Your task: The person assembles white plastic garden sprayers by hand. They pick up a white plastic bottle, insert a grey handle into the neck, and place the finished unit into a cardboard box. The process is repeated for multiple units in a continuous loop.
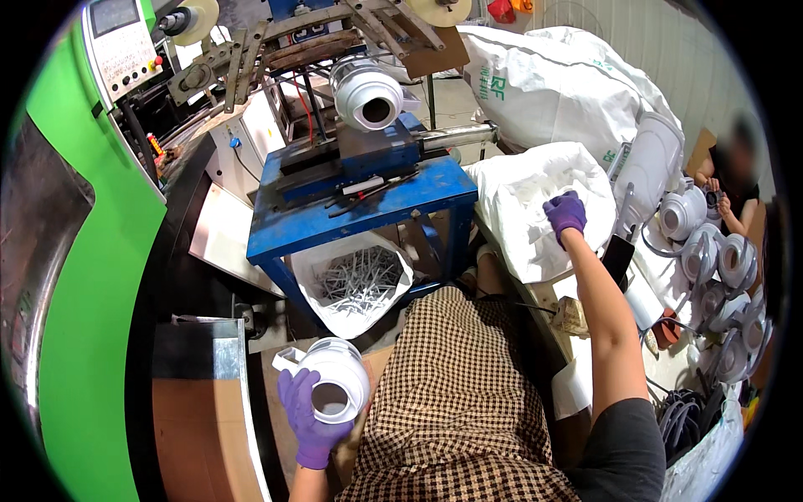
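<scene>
My left hand [311, 412], in a purple glove, grips a white plastic jug body [345, 368] beside my lap. Its round opening faces me, and a squared handle sticks out on its left. My right hand [566, 212], also gloved in purple, reaches over an open white sack [523, 188]. Its fingers are curled at the sack's mouth; whatever they hold is hidden. A similar white jug [368, 94] sits on the fixture above the blue metal bench [360, 213], its opening toward me.
Beneath the bench, a white bag [351, 320] holds many thin grey pieces. A green machine [92, 251] stands left, above a cardboard box [196, 427]. At right are a dark phone [617, 258], several white jugs [703, 255] and a seated person [736, 180]. A large stuffed sack [552, 88] fills the back.
</scene>
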Demonstrator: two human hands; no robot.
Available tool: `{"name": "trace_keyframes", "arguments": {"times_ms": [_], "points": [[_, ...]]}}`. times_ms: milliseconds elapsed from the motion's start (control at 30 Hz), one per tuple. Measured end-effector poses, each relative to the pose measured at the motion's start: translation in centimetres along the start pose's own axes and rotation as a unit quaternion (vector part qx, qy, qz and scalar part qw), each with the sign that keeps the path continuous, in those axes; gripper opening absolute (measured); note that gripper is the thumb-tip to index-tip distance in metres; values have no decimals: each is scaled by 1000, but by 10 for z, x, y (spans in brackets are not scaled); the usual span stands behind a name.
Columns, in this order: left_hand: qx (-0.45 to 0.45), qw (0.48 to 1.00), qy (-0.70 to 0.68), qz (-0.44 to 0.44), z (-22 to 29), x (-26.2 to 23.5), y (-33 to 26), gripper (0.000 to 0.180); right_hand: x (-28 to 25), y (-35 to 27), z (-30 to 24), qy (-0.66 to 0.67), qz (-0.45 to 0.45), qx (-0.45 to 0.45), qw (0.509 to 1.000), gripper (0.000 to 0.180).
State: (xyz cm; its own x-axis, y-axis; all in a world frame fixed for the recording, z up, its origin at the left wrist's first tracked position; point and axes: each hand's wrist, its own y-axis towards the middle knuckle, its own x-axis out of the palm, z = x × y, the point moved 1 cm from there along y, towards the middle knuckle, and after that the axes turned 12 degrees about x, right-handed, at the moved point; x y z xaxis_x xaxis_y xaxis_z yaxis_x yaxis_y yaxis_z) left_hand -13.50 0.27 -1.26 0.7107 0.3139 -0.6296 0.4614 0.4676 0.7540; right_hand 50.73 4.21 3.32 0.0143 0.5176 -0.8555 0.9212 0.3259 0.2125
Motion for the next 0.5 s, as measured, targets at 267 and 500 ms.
{"name": "trace_keyframes", "arguments": {"times_ms": [267, 500], "points": [[-44, 995, -84, -32, 11, -6, 22, 77, -50, -212, -55, 422, -171, -334, 825, 15], [-1, 986, -154, -69, 32, -2, 56, 68, -56, -392, -81, 433, -437, -455, 644, 24]]}}
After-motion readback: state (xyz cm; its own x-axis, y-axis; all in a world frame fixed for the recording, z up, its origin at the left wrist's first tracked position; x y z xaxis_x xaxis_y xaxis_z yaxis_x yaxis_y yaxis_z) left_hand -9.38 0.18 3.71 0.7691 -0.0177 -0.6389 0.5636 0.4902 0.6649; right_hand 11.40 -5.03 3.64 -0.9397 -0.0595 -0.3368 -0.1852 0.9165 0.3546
